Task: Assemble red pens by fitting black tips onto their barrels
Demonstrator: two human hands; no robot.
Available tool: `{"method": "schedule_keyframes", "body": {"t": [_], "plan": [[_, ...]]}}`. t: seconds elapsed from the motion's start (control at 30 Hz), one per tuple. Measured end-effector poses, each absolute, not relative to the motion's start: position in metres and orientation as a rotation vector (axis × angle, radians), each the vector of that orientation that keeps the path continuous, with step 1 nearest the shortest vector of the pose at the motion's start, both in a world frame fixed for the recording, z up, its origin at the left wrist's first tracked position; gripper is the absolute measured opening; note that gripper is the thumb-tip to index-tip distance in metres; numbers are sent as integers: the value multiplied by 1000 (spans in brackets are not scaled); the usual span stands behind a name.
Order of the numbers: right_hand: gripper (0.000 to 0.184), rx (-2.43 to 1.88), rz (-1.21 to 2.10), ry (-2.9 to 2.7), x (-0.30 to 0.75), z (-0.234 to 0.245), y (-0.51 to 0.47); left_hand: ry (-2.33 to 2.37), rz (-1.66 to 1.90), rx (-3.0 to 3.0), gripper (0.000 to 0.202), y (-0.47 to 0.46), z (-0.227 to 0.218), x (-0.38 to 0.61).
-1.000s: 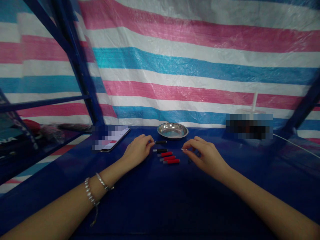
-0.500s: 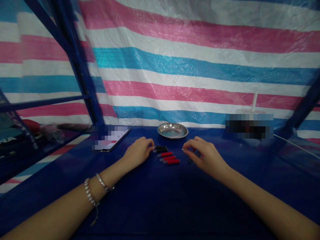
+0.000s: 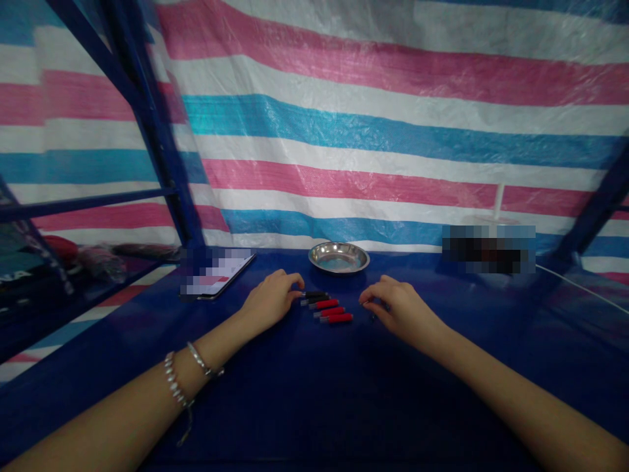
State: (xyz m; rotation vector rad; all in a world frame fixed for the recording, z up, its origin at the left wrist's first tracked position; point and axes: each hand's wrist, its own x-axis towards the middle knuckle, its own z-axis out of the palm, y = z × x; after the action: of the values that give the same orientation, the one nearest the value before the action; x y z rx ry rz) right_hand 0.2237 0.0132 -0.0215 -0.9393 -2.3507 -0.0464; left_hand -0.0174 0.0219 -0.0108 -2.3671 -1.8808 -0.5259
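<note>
My left hand (image 3: pixel 275 298) rests on the table with thumb and index finger closed at the clear end of a short black cylinder (image 3: pixel 317 295). A second black cylinder lies close against it. Just in front of them, red cylinders (image 3: pixel 337 318) with clear tips lie side by side in a slanting row. To the right of the row, my right hand (image 3: pixel 400 305) has thumb and index finger pinched together low over the table. Something tiny seems to sit at those fingertips, too small to name. Small dark bits (image 3: pixel 373 317) lie beneath this hand, partly hidden.
A shallow round metal dish (image 3: pixel 339 257) stands behind the cylinders on the blue table (image 3: pixel 314 393). A phone or tablet (image 3: pixel 221 275), partly blurred out, lies at the left. A pixelated object (image 3: pixel 489 249) and a white cable (image 3: pixel 584 285) are at the right. Blue metal posts (image 3: pixel 157 144) frame the striped sheet.
My right hand has lowered slightly; the thin shiny piece at its fingertips shows less now. The rear black cylinder by my left fingers has shifted a little nearer the other black one.
</note>
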Motion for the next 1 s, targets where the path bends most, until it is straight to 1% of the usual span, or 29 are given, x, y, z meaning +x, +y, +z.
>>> {"method": "schedule_keyframes", "body": {"t": [0.37,0.57,0.73,1.0], "plan": [[20,-1084,-84,-2476,221,-25,14,-1805,-587,-2401,14,16,-6,-9],[19,-1089,-77,-2516,223,-30,17,-1596,-599,-2574,16,0,0,7],[17,-1082,-29,-2472,226,-31,17,-1473,-526,-2684,16,-9,0,12],[15,-1098,-4,-2433,235,-22,20,-1502,-312,-2634,21,-11,8,7]]}}
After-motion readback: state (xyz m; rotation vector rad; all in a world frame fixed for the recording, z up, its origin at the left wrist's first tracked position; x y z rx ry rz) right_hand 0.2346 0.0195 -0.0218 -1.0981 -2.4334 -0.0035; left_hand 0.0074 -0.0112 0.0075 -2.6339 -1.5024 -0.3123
